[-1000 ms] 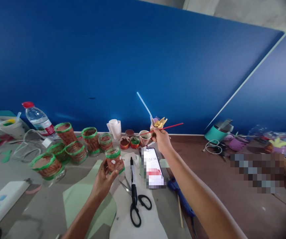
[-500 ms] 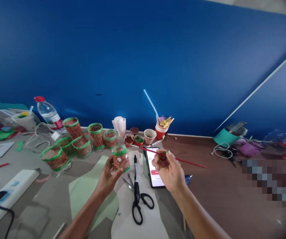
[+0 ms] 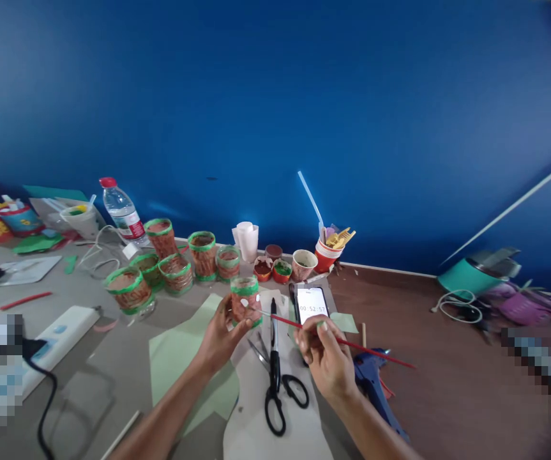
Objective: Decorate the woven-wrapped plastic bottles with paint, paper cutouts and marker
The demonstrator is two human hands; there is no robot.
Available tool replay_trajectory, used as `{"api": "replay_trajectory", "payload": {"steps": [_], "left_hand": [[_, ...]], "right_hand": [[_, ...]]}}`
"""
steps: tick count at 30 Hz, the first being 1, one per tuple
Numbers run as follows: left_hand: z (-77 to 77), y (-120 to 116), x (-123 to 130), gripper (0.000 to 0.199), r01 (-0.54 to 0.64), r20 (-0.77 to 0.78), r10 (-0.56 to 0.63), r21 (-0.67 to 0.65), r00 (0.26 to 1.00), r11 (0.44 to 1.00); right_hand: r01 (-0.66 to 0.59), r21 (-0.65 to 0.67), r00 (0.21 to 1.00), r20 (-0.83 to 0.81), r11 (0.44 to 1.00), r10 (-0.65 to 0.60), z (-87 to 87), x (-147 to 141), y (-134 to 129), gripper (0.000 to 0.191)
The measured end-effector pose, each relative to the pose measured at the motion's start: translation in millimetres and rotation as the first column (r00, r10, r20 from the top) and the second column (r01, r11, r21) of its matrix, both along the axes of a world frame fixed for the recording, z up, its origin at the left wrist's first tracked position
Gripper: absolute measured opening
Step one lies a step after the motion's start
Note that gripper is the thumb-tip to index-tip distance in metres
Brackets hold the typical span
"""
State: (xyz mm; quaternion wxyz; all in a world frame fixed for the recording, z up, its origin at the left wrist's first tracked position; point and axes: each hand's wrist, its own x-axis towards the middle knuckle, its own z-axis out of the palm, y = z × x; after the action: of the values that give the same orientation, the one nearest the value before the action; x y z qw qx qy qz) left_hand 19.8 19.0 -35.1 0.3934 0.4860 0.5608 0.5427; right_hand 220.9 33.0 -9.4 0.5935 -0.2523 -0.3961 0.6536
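Observation:
My left hand (image 3: 227, 329) is closed round a small jar (image 3: 245, 298) with green bands at top and bottom and a reddish-brown middle bearing white spots. A thin red paintbrush (image 3: 375, 353) is pinched in my right hand (image 3: 325, 351), its tip pointing left at the jar's side, by the white spots. Whether the tip touches the jar cannot be made out. Under the hands lie a black marker (image 3: 274, 345) and black-handled scissors (image 3: 275, 412) on white paper (image 3: 275, 444). A phone (image 3: 311, 301) showing a timer is partly behind my right hand.
Several painted jars (image 3: 202, 255) stand at the back left near a water bottle (image 3: 124, 214). Small paint cups (image 3: 282, 271) and a cup of wooden cutlery (image 3: 327, 255) line the wall. A blue glue gun (image 3: 375, 390) lies right; a power strip (image 3: 71, 332) lies left.
The brush in my right hand has come down and its tip is now at the jar's side. The view has shifted left, bringing more cups into sight.

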Motion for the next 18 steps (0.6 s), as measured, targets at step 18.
{"api": "replay_trajectory", "payload": {"steps": [18], "left_hand": [[-0.5,2,4,0.054,0.047,0.099,-0.048,0.013,0.994,0.999]], "right_hand": [[-0.039,0.141,0.999,0.016,0.989,0.037,-11.7,0,-9,0.036]]}}
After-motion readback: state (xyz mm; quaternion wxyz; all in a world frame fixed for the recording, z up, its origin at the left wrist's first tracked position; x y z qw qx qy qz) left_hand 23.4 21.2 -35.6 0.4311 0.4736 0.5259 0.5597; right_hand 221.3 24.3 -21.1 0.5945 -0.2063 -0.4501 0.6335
